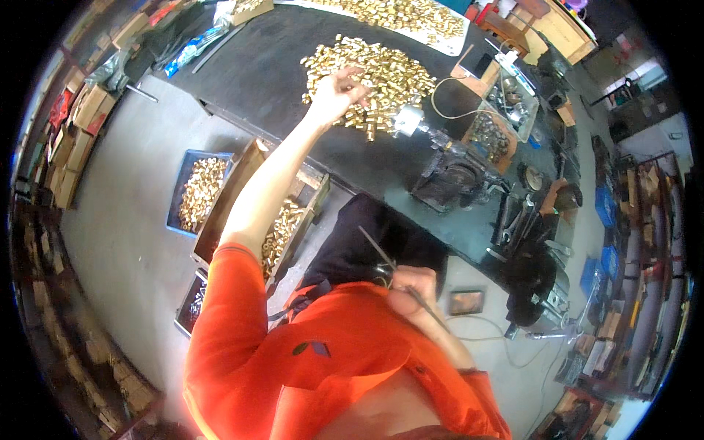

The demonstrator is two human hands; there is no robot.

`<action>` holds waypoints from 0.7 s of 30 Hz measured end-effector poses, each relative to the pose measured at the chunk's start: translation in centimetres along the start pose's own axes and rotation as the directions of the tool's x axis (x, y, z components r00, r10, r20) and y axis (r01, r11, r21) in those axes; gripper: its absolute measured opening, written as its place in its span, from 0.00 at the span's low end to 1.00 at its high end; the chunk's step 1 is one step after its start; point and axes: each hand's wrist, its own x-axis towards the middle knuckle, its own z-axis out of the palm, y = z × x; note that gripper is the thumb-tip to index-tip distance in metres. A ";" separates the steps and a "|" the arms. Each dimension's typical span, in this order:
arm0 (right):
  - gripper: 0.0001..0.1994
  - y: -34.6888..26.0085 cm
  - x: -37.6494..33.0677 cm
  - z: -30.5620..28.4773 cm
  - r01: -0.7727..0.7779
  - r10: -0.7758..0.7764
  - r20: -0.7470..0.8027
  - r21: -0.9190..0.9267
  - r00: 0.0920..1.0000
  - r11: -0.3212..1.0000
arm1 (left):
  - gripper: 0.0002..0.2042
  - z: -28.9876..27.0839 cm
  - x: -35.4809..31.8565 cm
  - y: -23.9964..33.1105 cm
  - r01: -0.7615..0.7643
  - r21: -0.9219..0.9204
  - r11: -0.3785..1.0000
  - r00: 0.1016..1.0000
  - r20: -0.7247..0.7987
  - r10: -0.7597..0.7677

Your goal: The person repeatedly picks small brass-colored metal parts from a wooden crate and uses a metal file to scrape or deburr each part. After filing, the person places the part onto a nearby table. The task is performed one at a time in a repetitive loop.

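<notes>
A person in an orange long-sleeved top, seen from above, reaches the left hand (336, 94) far forward onto a heap of small shiny brass cylindrical fittings (370, 77) lying on a dark workbench (264, 73). The fingers are curled over the near edge of the heap and touch the pieces; whether any are actually pinched between them is too small and blurred to tell.

The right hand (412, 290) stays close to the body, clenched around a thin dark metal rod (381, 253) that sticks out past the knuckles on both sides. What the rod's tip is shaped like cannot be made out.

Just beyond and right of the left hand stands a grey metal bench machine with a round chuck (411, 121). Below the outstretched left forearm sits a wooden crate (242, 183) of brass pieces, partly hidden by the arm, and to its left a blue plastic tray of the same brass fittings (198, 189). A second brass heap (403, 15) at the far end is cut off by the picture's edge.
</notes>
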 end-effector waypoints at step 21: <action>0.15 0.1 1.9 2.7 -0.185 0.178 0.178 0.021 0.968 0.983 | 0.15 -7.2 -20.2 -18.5 0.328 0.794 0.512 0.898 -0.093 -0.431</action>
